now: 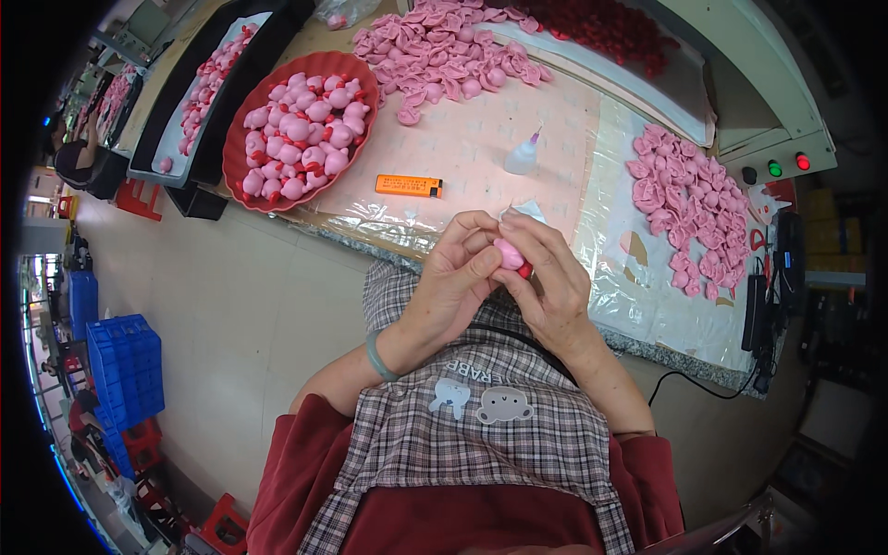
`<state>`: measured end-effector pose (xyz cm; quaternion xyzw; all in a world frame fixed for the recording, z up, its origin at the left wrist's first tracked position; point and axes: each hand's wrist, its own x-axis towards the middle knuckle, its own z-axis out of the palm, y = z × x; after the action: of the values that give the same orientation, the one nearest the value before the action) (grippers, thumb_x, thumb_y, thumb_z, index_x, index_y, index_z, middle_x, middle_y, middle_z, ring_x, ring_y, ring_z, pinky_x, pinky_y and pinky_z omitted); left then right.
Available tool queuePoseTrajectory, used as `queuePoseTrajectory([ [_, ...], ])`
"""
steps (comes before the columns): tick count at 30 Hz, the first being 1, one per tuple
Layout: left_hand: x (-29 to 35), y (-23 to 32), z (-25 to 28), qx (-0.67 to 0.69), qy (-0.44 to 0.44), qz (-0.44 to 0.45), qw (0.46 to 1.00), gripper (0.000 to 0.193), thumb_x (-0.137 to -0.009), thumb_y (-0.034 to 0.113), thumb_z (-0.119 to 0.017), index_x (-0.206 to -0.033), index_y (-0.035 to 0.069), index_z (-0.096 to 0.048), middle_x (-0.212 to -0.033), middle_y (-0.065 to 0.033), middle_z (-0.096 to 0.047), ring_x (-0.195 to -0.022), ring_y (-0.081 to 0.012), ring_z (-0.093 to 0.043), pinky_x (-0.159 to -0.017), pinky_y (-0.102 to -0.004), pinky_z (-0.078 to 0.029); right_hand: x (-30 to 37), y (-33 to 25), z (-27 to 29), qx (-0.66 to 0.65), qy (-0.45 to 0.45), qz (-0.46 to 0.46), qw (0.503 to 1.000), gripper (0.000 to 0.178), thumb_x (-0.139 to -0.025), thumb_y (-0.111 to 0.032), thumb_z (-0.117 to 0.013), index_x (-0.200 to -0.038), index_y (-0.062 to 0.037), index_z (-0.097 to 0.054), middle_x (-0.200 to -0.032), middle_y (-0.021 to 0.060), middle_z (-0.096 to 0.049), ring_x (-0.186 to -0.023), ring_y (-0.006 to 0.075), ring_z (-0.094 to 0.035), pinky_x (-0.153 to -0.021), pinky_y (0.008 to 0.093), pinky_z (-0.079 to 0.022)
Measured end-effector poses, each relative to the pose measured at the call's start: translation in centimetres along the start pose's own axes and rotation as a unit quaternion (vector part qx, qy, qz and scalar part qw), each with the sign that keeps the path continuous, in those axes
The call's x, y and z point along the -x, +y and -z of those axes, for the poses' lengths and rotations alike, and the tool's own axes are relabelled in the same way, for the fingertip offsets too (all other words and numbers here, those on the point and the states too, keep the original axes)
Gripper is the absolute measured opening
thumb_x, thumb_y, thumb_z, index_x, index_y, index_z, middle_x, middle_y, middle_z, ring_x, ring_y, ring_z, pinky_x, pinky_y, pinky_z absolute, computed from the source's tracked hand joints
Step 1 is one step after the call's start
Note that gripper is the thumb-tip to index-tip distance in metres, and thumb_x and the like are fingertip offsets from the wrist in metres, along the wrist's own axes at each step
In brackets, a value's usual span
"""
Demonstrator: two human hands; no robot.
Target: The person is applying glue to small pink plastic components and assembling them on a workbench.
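My left hand (455, 276) and my right hand (555, 289) meet in front of my chest at the table's near edge. Between their fingertips both grip a small rounded pink toy piece (507, 253), with a red part showing on its lower right side. Fingers cover much of it. Just beyond the hands stands a small squeeze bottle (521, 158) with a thin purple-based tip. An orange lighter (408, 186) lies to the left of the bottle. Farther left, a red basin (366, 118) holds many similar pink pieces with red parts.
A heap of pink pieces (444, 54) covers the table's far side, and another pile (689, 208) lies at right. Behind stands a pale machine (772, 129) with lit buttons; red pieces (601, 32) lie under it. A black tray (176, 111) and blue crates (125, 370) are at left.
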<state>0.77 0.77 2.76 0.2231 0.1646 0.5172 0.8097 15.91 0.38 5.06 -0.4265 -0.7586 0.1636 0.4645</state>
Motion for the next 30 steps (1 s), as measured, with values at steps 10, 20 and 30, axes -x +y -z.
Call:
queuePoseTrajectory([
  [10, -0.8, 0.5, 0.4, 0.013, 0.014, 0.017, 1.0, 0.025, -0.097, 0.008, -0.056, -0.12, 0.008, -0.045, -0.114, -0.0067, -0.059, -0.108, -0.0148, -0.059, -0.091, -0.0305, -0.051, -1.6, 1.1, -0.1, 0.043, -0.027, 0.06, 0.997, 0.036, -0.078, -0.007, -0.072, -0.112, 0.0027, -0.063, -0.111, 0.0168, -0.065, -0.099, 0.0324, -0.066, -0.083, 0.0397, -0.055],
  [20, -1.6, 2.6, 0.8, 0.051, 0.02, 0.05, 0.997, 0.034, -0.103, 0.02, -0.046, -0.133, 0.005, -0.041, -0.118, -0.0142, -0.057, -0.109, -0.0266, -0.063, -0.092, -0.0338, -0.056, -4.3, 0.2, 2.1, -0.041, -0.117, -0.061, 0.99, 0.055, -0.074, -0.014, -0.077, -0.124, 0.002, -0.058, -0.116, 0.0176, -0.063, -0.104, 0.0312, -0.065, -0.09, 0.0386, -0.052],
  [30, -2.9, 4.0, 2.0, 0.129, 0.027, 0.081, 0.988, 0.034, -0.104, 0.026, -0.044, -0.129, 0.004, -0.047, -0.113, -0.0151, -0.057, -0.094, -0.0225, -0.063, -0.082, -0.0282, -0.055, -5.2, 3.4, 5.8, -0.004, -0.094, -0.108, 0.99, 0.039, -0.091, -0.026, -0.064, -0.12, 0.001, -0.062, -0.11, 0.0149, -0.067, -0.091, 0.0234, -0.069, -0.082, 0.0325, -0.052],
])
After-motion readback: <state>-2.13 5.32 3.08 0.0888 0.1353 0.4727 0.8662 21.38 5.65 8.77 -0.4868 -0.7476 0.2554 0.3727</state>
